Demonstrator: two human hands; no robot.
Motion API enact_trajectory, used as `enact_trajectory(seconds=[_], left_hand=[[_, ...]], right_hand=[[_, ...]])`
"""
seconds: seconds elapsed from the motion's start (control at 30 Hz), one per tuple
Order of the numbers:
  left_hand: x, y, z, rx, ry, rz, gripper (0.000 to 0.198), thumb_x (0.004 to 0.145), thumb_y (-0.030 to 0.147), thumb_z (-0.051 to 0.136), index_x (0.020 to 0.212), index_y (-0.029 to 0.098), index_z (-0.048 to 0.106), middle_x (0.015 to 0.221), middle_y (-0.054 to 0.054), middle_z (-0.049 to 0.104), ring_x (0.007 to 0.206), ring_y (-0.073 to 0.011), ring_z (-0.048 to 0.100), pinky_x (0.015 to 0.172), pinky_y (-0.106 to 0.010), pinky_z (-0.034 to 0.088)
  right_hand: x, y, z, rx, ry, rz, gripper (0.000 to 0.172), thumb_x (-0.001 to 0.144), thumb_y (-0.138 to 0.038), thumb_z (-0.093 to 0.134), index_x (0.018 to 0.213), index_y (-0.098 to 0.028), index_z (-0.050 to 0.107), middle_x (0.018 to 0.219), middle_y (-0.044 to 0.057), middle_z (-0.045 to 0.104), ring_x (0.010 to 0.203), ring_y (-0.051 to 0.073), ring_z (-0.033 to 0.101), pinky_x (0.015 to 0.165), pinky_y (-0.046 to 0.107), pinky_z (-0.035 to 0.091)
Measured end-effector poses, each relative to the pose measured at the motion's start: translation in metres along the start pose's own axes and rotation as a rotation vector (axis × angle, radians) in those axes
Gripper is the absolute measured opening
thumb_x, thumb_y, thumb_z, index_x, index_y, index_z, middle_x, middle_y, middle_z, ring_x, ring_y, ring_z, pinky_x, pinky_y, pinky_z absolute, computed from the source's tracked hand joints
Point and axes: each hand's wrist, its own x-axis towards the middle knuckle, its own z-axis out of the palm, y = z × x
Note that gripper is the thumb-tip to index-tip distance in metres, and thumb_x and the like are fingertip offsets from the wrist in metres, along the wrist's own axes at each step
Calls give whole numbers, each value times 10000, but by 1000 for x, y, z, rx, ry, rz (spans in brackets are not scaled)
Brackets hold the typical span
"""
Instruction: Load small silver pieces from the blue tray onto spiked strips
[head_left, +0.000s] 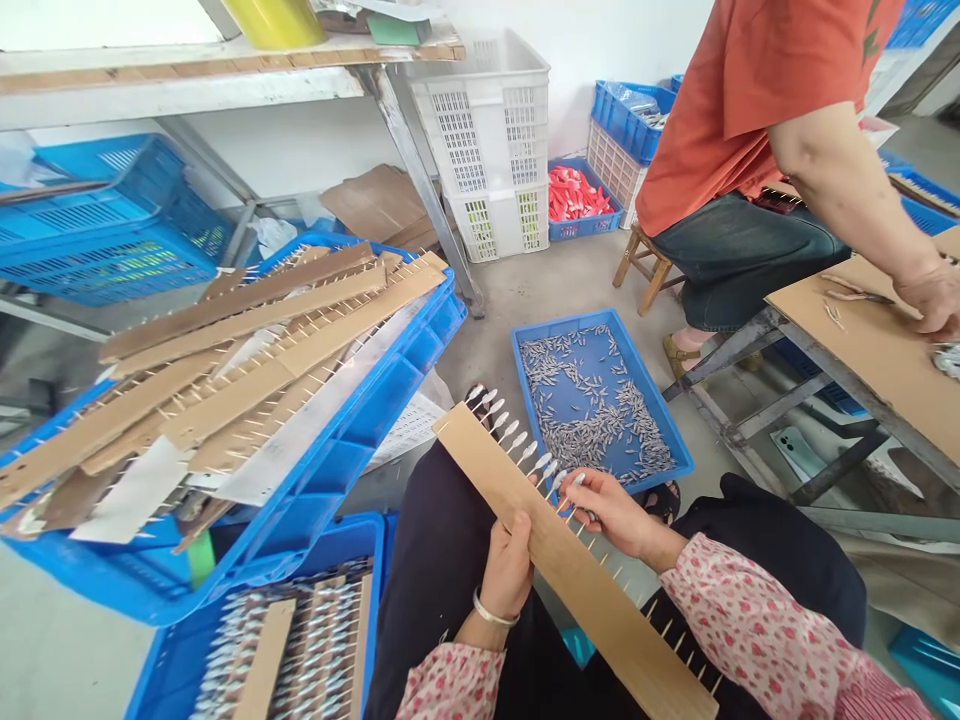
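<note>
A long cardboard strip (570,560) lies slanted across my lap, with thin pins sticking out of its right edge. The far pins carry small silver caps (510,430); the near pins are bare. My left hand (506,570) grips the strip's left edge, thumb on top. My right hand (611,510) pinches one small silver cap (576,481) at a pin midway along the strip. On the floor beyond my knees sits a shallow blue tray (675,420) scattered with many loose silver caps.
A blue crate (360,420) heaped with pinned cardboard strips stands at left; another crate (187,650) with capped strips sits below it. A person in an orange shirt (757,90) sits on a stool at a cardboard-topped table (862,340). White baskets (487,130) stand behind.
</note>
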Motion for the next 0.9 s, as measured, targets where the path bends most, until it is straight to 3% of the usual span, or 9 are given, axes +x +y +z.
enact_trajectory(seconds=[0.1,0.37,0.47,0.6,0.9], left_hand=[[0,1,1,23,-13,18,694,667,481,741,1260,170,557,910,-97,719,789,-237,683,728,-365,548],[2,3,0,28,40,9,723,630,434,784,1255,150,553,876,-95,718,756,-249,684,707,-381,555],[2,2,0,32,9,-3,723,653,441,766,1265,130,536,823,-86,715,687,-240,685,641,-370,560],[0,1,-1,46,-37,-12,708,688,430,744,1279,119,509,711,-51,692,631,-229,680,590,-343,551],[-4,4,5,42,-16,-7,648,680,408,755,1218,118,541,732,-47,698,627,-221,677,580,-336,551]], right_hand=[[1,3,0,-26,-28,13,331,630,-403,786,720,-172,566,624,-25,582,437,46,291,421,211,128],[1,-5,-12,-70,108,-187,244,744,-365,704,727,-175,551,579,-46,511,439,53,261,425,218,158],[-3,-10,-12,-214,116,-257,227,770,-358,681,719,-175,558,634,-20,559,487,74,357,464,221,272],[-6,-11,-8,-350,87,-342,193,787,-345,665,734,-179,582,727,11,602,653,132,514,627,261,405],[-10,-7,-6,-491,102,-453,132,807,-287,643,736,-184,601,725,7,607,692,148,541,684,277,420]])
